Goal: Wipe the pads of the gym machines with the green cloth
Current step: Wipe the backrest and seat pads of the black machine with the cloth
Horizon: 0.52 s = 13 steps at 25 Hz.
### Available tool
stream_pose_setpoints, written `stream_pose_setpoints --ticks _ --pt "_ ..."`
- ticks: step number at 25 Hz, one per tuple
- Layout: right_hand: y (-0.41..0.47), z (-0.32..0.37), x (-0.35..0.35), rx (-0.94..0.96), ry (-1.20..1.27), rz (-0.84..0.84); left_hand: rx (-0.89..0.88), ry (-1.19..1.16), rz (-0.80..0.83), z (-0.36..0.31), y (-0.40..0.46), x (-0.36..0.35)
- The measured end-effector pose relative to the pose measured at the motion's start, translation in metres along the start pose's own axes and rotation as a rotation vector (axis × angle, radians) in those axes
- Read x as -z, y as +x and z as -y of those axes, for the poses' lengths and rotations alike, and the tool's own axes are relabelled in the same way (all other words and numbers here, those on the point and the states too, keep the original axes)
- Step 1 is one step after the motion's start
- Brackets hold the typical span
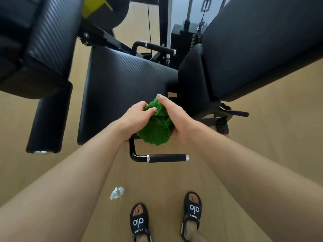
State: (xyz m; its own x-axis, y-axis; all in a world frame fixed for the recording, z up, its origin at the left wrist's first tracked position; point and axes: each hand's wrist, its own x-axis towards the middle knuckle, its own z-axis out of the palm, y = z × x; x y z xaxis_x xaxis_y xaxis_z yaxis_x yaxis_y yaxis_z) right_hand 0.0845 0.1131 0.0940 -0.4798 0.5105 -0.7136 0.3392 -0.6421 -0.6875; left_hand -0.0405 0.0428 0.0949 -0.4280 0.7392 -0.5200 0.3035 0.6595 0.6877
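A wide tan wooden floor (262, 130) ran under everything. Over it stood a black gym machine, its long smooth black backrest pad (262, 49) slanting across the upper right. Below and left of that lay the flat black ribbed seat pad (122, 88). Another ribbed black pad (43, 41) filled the upper left corner, with a black cylindrical roller pad (49, 123) hanging beneath it. A black handle bar with a foam grip and silver end rings (166, 158) jutted out below the seat's near edge.

Both bare forearms reached forward over that near edge. The crumpled green cloth (157, 131) was bunched between the two hands, above the seat's near right corner. The left hand (134, 116) curled its fingers into the cloth's top fold, pinching it. The right hand (176, 117) cupped the cloth's other side, its thumb stretched straight over the top.

Two black sandals with white lettering (192, 213) stood on the floor, and a small clear plastic piece (117, 193) lay to their left.
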Motion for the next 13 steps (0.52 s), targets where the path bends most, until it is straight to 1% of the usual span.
stream_pose_setpoints --ticks 2,3,5,6,9,11,13 --pt "-0.026 0.016 0.018 -0.008 0.067 0.111 -0.003 0.059 0.005 -0.030 -0.011 0.008" --pt "-0.044 0.023 0.028 0.003 0.098 0.162 0.009 0.062 0.037 -0.046 -0.021 0.010" --pt "-0.068 0.030 0.042 0.017 0.156 0.260 0.067 0.033 0.151 -0.068 -0.038 0.012" --pt "-0.080 0.032 0.048 0.019 0.171 0.278 0.099 0.013 0.217 -0.078 -0.046 0.013" --pt "-0.107 0.034 0.062 0.025 0.188 0.229 0.144 -0.113 0.375 -0.098 -0.067 0.013" --pt "-0.120 0.037 0.073 0.035 0.224 0.194 0.145 -0.187 0.381 -0.108 -0.081 0.013" --pt "-0.127 0.041 0.078 0.029 0.232 0.142 0.150 -0.194 0.360 -0.117 -0.094 0.009"
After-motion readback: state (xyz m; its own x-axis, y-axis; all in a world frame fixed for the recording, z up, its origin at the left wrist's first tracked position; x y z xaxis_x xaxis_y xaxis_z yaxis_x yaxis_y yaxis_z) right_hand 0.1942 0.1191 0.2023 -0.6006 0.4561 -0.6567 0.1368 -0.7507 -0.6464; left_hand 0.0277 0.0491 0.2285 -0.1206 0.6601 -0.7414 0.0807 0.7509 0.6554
